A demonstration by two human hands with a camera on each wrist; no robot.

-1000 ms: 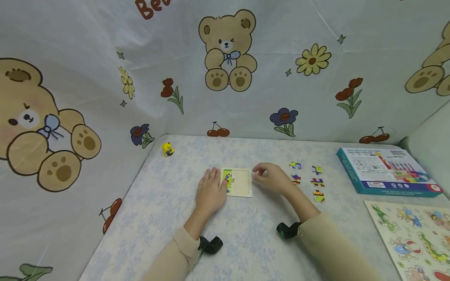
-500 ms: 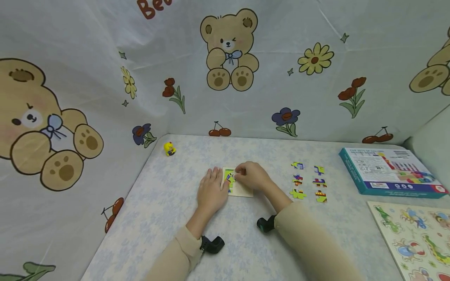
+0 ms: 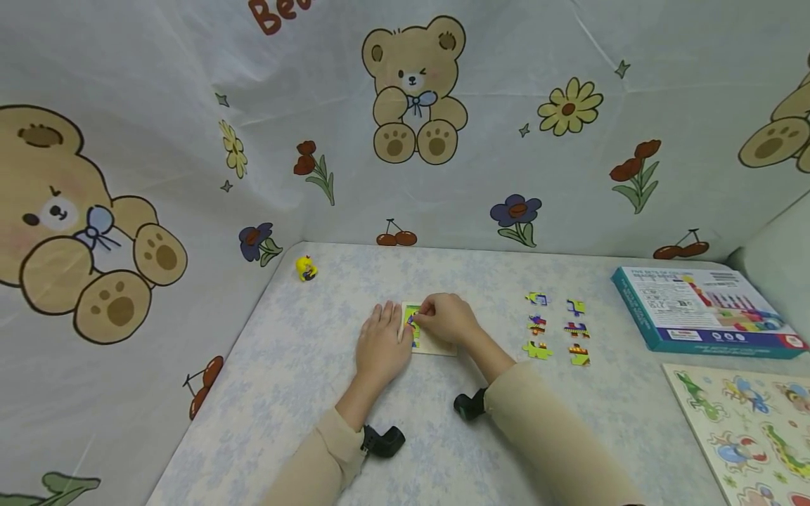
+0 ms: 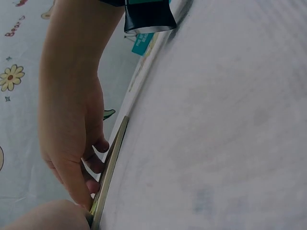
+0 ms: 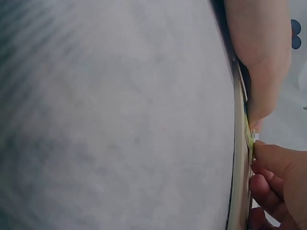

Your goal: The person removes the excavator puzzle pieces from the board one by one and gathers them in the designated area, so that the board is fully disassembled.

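Note:
A small square puzzle tray (image 3: pixel 435 346) lies on the table, with yellow-green jigsaw pieces (image 3: pixel 415 339) along its left side. My left hand (image 3: pixel 383 350) rests with straight fingers along the tray's left edge, the thumb over the pieces. From the right, my right hand (image 3: pixel 448 318) reaches over the tray, thumb and fingertips together at the inserted pieces. In the right wrist view those fingertips pinch a small yellow-green puzzle piece (image 5: pixel 252 138), mostly hidden by the fingers, right beside the left thumb. The tray's thin edge (image 4: pixel 111 167) also shows under the right fingers in the left wrist view.
Several loose jigsaw pieces (image 3: pixel 537 350) lie in two columns right of the tray. Farther right are a teal-edged box (image 3: pixel 709 309) and a board with insect pictures (image 3: pixel 747 429). A yellow duck toy (image 3: pixel 306 268) stands at the back left.
My right hand has moved left from beside the tray to over its inserted pieces, uncovering a loose yellow-green piece on the table. The left hand has stayed on the tray's left edge.

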